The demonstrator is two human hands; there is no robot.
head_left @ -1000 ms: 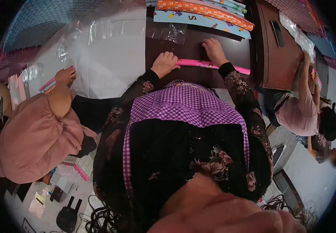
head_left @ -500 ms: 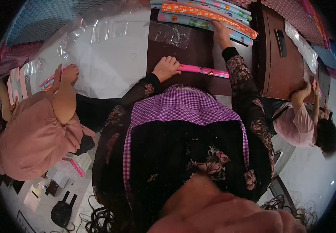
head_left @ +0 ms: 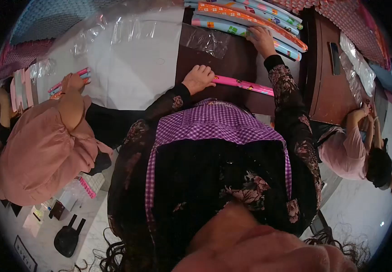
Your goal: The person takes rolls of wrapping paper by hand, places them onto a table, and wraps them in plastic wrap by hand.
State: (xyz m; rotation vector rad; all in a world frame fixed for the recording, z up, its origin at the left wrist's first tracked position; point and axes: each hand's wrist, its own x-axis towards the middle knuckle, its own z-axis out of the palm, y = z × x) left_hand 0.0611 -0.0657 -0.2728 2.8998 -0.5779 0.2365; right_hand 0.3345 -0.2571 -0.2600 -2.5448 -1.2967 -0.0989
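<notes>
My left hand (head_left: 199, 79) is closed around the left end of a pink patterned roll of wrapping paper (head_left: 245, 85), which lies nearly crosswise in front of my apron. Higher up, my right hand (head_left: 263, 41) rests on a light-blue roll of wrapping paper with gift pictures (head_left: 223, 26), the nearest of a stack, its fingers bent over the roll. Just behind that one lies an orange patterned roll (head_left: 250, 20), close to my fingertips. More blue rolls (head_left: 275, 12) sit behind it.
Clear plastic film (head_left: 205, 41) lies on the brown table beside a large white sheet (head_left: 141, 68). A person at the left (head_left: 46, 154) handles several thin rolls (head_left: 85, 71). Another person (head_left: 345, 145) works at the right, near a phone (head_left: 334, 59).
My right hand has shifted slightly along the light-blue roll, its fingers now more bent over it. My left hand stays on the pink roll. The whole view has shifted a little.
</notes>
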